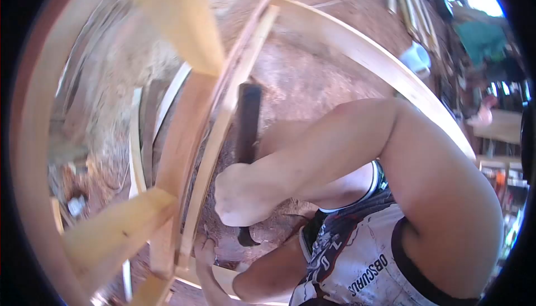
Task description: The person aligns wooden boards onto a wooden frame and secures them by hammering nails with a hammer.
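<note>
My right hand [245, 194] is closed in a fist around a dark machete-like tool [248, 119]. Its broad, blunt-ended blade rises above the fist, and a hooked butt sticks out below. To its left runs a long thin wooden strip [215, 147], set along a thicker beam [187, 138] of a timber frame. My left hand [205, 251] is lower down, by the near end of that strip, fingers curled together. Whatever those fingers pinch is too small to make out.
Crosspieces [120, 230] join the beam to an outer rail [33, 138] on the left. A long board [357, 49] slants along the upper right. Wood offcuts [137, 138] lie on the dirt ground. Farther off stands a pale blue container [415, 58].
</note>
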Demonstrator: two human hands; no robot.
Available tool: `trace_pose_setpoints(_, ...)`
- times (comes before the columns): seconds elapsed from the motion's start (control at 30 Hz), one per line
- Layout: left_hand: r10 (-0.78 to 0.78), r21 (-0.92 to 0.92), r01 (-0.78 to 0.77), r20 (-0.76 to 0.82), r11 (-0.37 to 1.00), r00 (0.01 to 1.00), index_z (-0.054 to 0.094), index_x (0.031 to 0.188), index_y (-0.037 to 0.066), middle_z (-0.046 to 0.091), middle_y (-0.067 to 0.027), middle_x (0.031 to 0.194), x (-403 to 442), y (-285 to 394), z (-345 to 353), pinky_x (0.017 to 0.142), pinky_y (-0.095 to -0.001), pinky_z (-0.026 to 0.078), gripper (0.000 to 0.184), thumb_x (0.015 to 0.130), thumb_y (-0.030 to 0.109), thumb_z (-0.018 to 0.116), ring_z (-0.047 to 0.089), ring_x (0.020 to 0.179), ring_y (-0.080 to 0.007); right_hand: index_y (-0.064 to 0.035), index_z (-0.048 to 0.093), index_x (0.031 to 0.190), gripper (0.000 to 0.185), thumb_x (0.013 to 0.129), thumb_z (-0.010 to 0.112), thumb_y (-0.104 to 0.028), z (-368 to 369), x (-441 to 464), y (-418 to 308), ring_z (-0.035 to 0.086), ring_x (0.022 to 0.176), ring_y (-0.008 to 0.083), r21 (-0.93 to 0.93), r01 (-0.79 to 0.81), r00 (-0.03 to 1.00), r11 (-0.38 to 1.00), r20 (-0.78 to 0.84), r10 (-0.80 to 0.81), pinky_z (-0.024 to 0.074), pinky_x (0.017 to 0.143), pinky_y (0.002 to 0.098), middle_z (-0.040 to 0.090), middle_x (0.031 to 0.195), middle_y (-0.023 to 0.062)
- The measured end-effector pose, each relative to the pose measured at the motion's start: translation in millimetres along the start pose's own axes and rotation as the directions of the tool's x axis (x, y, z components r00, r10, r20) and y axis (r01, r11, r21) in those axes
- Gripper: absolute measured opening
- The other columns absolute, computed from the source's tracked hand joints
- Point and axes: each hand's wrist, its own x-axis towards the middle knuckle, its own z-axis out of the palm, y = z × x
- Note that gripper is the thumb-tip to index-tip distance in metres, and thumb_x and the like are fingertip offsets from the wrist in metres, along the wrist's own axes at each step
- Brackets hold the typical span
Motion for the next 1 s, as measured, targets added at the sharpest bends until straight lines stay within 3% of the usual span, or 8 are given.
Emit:
trace_pose_setpoints(0.27,-0.054,-0.330,-0.032,-0.250,0.944,0.967,0.061,0.096,0.013,0.050,0.0037,0.070,21.7,58.6,52.9,0.050,-0.0222,0.033,0.016,0.099,0.029,0.059,0.044,0.060,-0.0066,-0.0100,0.077,0.084,0.015,0.072,0.072,-0.018,-43.3,-40.2,11.2,0.073,0.085,0.0333,0.346,-0.369,0.929,0.863,0.163,0.332,0.0585,0.068,0.0454,0.075,0.087,0.0126)
trace_pose_setpoints(0.4,0.016,-0.204,-0.016,-0.001,0.979,1.000,0.057,0.098,0.017,0.044,0.0045,0.068,17.0,87.9,40.5,0.044,-0.0229,0.029,0.019,0.102,0.036,0.055,0.037,0.051,-0.0068,-0.0139,0.074,0.096,0.024,0.074,0.068,-0.019,-58.3,-81.6,-13.8,0.071,0.084,0.0350,0.516,-0.432,0.876,0.739,0.048,0.479,0.0552,0.069,0.0482,0.073,0.084,0.0104)
trace_pose_setpoints(0.63,-0.165,-0.567,0.139,0.006,0.812,0.986,0.056,0.121,0.010,0.052,0.0002,0.080,-89.9,221.0,45.1,0.048,-0.0226,0.039,0.029,0.094,0.017,0.064,0.045,0.058,-0.0065,-0.0080,0.062,0.088,0.023,0.074,0.072,-0.024,-65.1,-123.1,-104.2,0.065,0.080,0.0390,0.775,-0.229,0.599,0.588,-0.364,0.713,0.0498,0.069,0.0522,0.065,0.079,0.0140)
trace_pose_setpoints(0.73,0.011,-0.485,-0.061,-0.104,0.872,0.995,0.052,0.129,0.004,0.058,-0.0024,0.096,-126.5,238.4,66.9,0.061,-0.0251,0.046,0.046,0.092,0.025,0.070,0.052,0.070,-0.0086,-0.0062,0.060,0.088,0.023,0.078,0.072,-0.023,-94.2,-141.8,-152.0,0.064,0.078,0.0365,0.857,-0.117,0.392,0.502,-0.425,0.816,0.0491,0.067,0.0497,0.062,0.077,0.0122)
trace_pose_setpoints(0.8,0.521,0.038,-0.523,0.056,0.851,0.852,0.051,0.126,0.002,0.060,-0.0029,0.099,-162.3,296.2,97.4,0.072,-0.0279,0.047,0.057,0.085,0.031,0.078,0.054,0.081,-0.0101,-0.0054,0.060,0.090,0.022,0.081,0.073,-0.021,-112.5,-154.6,-188.4,0.065,0.075,0.0329,0.894,-0.016,0.269,0.448,-0.428,0.863,0.0488,0.066,0.0475,0.061,0.075,0.0097)
trace_pose_setpoints(0.9,0.455,-0.010,-0.483,0.352,0.876,0.818,0.053,0.124,0.001,0.060,-0.0025,0.099,-204.6,327.8,129.5,0.072,-0.0290,0.047,0.062,0.078,0.029,0.083,0.055,0.083,-0.0119,-0.0074,0.067,0.106,0.021,0.091,0.068,-0.021,-130.6,-180.1,-236.5,0.068,0.084,0.0247,0.786,0.568,-0.007,0.242,-0.289,0.957,0.0520,0.070,0.0428,0.070,0.092,0.0053)
trace_pose_setpoints(0.97,0.392,0.018,-0.474,0.538,0.880,0.747,0.055,0.120,0.000,0.061,-0.0024,0.097,-236.2,355.6,158.7,0.072,-0.0295,0.047,0.062,0.073,0.026,0.086,0.055,0.083,-0.0129,-0.0077,0.067,0.114,0.021,0.097,0.063,-0.019,-131.6,-204.5,-257.9,0.063,0.084,0.0177,0.851,0.425,-0.408,0.309,-0.124,0.904,0.0523,0.073,0.0395,0.067,0.097,0.0006)
trace_pose_setpoints(1.0,0.345,0.057,-0.482,0.625,0.874,0.700,0.057,0.116,0.000,0.061,-0.0025,0.095,-257.1,372.8,179.1,0.072,-0.0296,0.047,0.060,0.070,0.024,0.088,0.056,0.082,-0.0133,-0.0060,0.066,0.113,0.023,0.097,0.063,-0.022,-129.1,-224.8,-275.1,0.061,0.080,0.0193,0.779,0.626,-0.188,-0.041,0.202,0.961,0.0525,0.073,0.0389,0.064,0.094,0.0024)
